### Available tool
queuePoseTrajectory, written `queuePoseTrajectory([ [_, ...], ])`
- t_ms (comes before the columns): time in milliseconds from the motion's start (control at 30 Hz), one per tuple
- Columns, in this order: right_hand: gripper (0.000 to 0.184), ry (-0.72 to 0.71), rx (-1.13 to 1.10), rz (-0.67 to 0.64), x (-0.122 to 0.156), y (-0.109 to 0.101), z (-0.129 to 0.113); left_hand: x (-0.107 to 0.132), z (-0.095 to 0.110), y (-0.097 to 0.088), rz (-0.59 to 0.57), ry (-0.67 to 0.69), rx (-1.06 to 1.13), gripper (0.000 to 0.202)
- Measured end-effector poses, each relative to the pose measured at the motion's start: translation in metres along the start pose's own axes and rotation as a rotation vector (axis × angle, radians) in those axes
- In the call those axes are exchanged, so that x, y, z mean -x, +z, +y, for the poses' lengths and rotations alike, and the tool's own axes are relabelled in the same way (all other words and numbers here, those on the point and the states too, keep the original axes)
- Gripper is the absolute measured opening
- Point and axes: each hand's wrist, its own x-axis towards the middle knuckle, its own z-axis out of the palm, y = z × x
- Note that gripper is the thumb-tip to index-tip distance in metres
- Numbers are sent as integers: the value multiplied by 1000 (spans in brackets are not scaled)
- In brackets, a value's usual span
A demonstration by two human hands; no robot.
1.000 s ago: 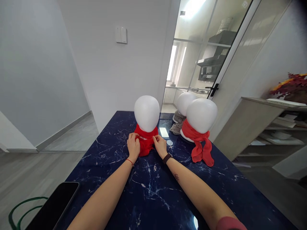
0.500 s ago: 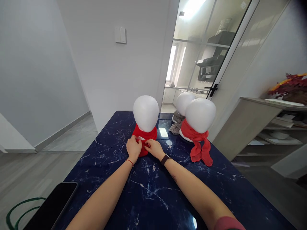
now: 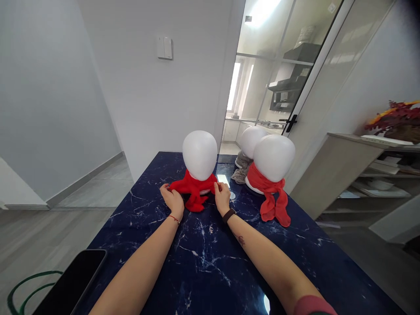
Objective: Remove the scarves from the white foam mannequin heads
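Red scarf (image 3: 193,190) wraps the white mannequin head (image 3: 200,155) near the far edge of the surface (image 3: 203,258), its length stretched crosswise. The left hand (image 3: 173,200) and right hand (image 3: 223,197), set apart, each pinch one end, equally near.

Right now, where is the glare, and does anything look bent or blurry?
Head view: ceiling light blown out white, glare patches on the marble tabletop, door frame slanted by the wide lens; left hand, right hand and red scarf sharp.
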Motion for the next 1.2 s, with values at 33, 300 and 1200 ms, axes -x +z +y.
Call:
queuePoseTrajectory([
  [33,27,10,-5,0,0,0,1,0,1,-1,22,43,-34,34],
  [300,23,-71,-27,-31,3,0,-7,17,19,-9,-476,563,-190,15],
  [1200,22,-5,-21,-154,-18,1,39,-9,-9,-1,-312,258,-372,13],
])
